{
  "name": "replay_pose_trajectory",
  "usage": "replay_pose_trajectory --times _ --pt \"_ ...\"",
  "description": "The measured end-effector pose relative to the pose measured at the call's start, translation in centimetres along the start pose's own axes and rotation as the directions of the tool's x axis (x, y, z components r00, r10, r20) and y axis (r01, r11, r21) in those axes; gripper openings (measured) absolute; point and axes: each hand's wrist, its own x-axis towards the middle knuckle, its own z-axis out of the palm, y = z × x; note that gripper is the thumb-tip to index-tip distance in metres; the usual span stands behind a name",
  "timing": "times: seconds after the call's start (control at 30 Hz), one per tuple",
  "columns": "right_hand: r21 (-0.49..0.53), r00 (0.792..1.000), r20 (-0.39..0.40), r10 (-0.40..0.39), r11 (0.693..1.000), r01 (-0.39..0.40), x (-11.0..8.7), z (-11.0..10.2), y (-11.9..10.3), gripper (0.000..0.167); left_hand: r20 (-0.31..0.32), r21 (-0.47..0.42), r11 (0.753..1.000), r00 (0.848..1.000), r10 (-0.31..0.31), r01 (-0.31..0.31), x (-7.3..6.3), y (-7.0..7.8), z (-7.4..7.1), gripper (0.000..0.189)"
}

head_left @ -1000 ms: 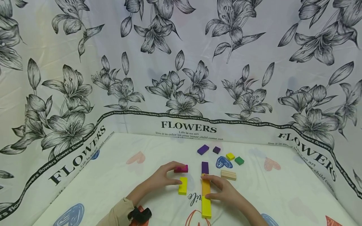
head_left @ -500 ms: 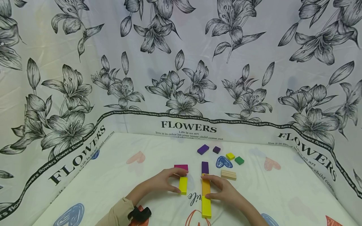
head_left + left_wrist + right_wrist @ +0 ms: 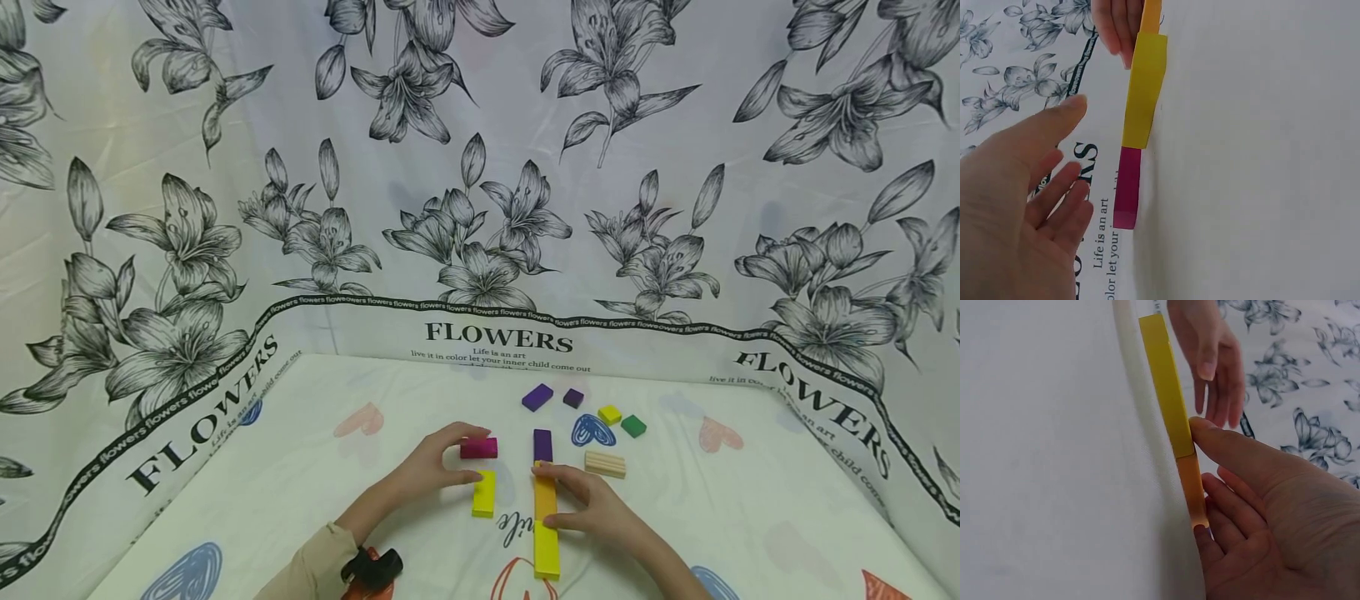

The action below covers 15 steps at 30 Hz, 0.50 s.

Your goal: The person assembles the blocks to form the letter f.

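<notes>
My left hand (image 3: 429, 468) hovers with thumb and fingers spread beside a magenta block (image 3: 478, 448) and a yellow block (image 3: 483, 494). In the head view its index finger overlaps the magenta block and the thumb tip overlaps the yellow one; nothing is held. The left wrist view shows the same hand (image 3: 1029, 181) spread apart from the magenta block (image 3: 1126, 187). My right hand (image 3: 603, 512) grips the orange block (image 3: 546, 498) between thumb and fingers. That block lies end to end between a purple block (image 3: 543, 446) and a second yellow block (image 3: 547, 552).
Behind the row lie another purple block (image 3: 537, 397), a small dark purple block (image 3: 573, 398), a small yellow block (image 3: 610, 414) and a green block (image 3: 633, 426). A ridged, wood-coloured block (image 3: 604, 464) lies to the right. Flower-printed curtains (image 3: 480, 208) surround the cloth-covered table.
My left hand came toward me, its fingers around the yellow block's ends, then moved back up and spread over the magenta block. The right hand stays on the orange block.
</notes>
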Motion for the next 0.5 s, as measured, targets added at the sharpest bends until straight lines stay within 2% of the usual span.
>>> replay_pose_trajectory --times 0.07,0.17,0.37,0.5 --pt "0.009 1.000 0.002 0.000 1.000 0.000 0.0 0.0 0.0 0.063 -0.062 0.004 1.000 0.998 -0.011 0.012 0.3 -0.4 -0.1 0.062" --pt "0.020 1.000 0.005 0.000 1.000 0.000 0.0 0.0 0.1 0.063 -0.097 -0.006 0.999 0.995 -0.038 0.037 0.9 -1.2 -0.1 0.062" --pt "0.016 1.000 -0.001 0.013 1.000 -0.013 0.1 0.0 0.4 0.063 -0.070 -0.033 0.996 0.994 -0.080 0.078 1.8 -2.4 -0.1 0.059" --pt "0.018 1.000 -0.009 0.029 0.999 -0.029 0.1 0.0 0.4 0.063 -0.045 -0.022 0.995 0.994 -0.099 0.098 2.2 -2.6 -0.1 0.056"
